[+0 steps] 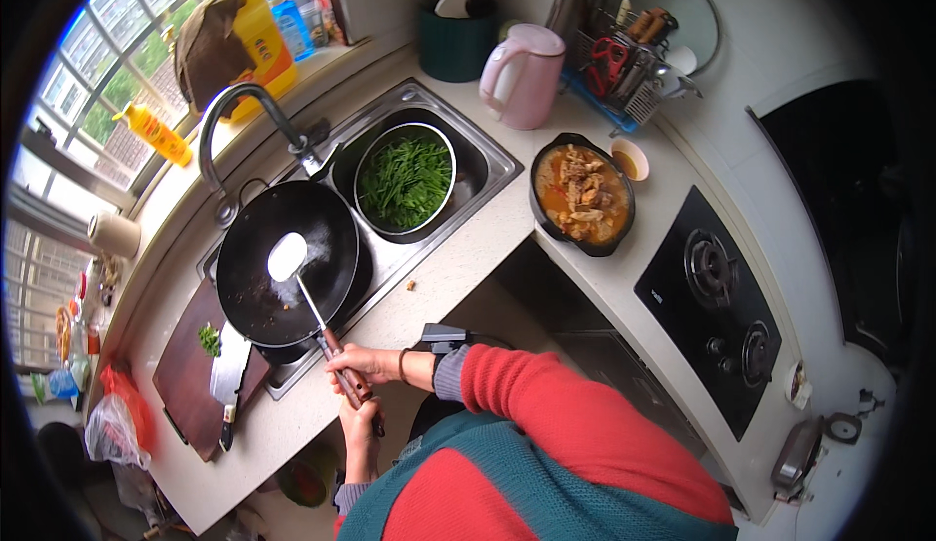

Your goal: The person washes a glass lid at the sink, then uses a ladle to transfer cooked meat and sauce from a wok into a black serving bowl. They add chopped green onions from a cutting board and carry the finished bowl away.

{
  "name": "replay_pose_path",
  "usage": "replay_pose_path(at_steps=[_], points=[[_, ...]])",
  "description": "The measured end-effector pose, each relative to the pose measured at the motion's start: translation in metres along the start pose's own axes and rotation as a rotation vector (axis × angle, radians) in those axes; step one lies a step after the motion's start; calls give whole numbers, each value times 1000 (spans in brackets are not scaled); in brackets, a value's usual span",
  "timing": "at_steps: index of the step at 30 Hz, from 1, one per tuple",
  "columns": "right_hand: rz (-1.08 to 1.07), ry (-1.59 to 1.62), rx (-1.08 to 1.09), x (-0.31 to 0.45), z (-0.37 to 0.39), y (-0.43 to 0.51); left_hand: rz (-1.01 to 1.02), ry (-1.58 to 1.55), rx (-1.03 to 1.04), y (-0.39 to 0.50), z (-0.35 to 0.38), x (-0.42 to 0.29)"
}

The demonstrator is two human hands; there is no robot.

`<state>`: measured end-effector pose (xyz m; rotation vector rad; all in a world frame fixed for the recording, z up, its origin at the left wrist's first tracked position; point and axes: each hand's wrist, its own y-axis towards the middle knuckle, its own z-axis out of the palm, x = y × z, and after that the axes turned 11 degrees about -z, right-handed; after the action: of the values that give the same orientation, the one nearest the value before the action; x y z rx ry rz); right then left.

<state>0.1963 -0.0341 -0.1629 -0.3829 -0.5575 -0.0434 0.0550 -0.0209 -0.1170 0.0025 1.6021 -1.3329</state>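
Observation:
My right hand (371, 363) is closed round the wooden handle of a metal cooking spatula (288, 256). Its blade rests inside or just above a black wok (247, 267), which holds some wet shine and dark food bits. Below it, my left hand (357, 428) grips the wok's handle, mostly hidden behind the spatula handle and my fingers. The wok sits over the near left part of the steel sink (391, 270), under the curved faucet (252, 90). Beside the wok, a cleaver (228, 373) and chopped greens (210, 340) lie on a brown cutting board (179, 365).
A pot of cut greens (406, 179) stands in the other basin. Right of the sink are a black dish of stewed meat (585, 197), a small bowl (630, 159), a pink kettle (525, 77) and a gas hob (709, 307). Plastic bags (121, 424) lie at the left.

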Motion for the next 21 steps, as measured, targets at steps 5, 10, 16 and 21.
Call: replay_pose_path(at_steps=[5,10,16,21], points=[[13,-236,-92,12,10,-4,18,7,6,5,-4,7],[-80,-266,-155,25,25,-10,-5,6,-2,2,-3,5],[-173,-504,-326,37,28,-9,1,0,-56,3,-3,7],[-166,-428,-398,37,28,-15,26,-59,-53,8,-7,14]])
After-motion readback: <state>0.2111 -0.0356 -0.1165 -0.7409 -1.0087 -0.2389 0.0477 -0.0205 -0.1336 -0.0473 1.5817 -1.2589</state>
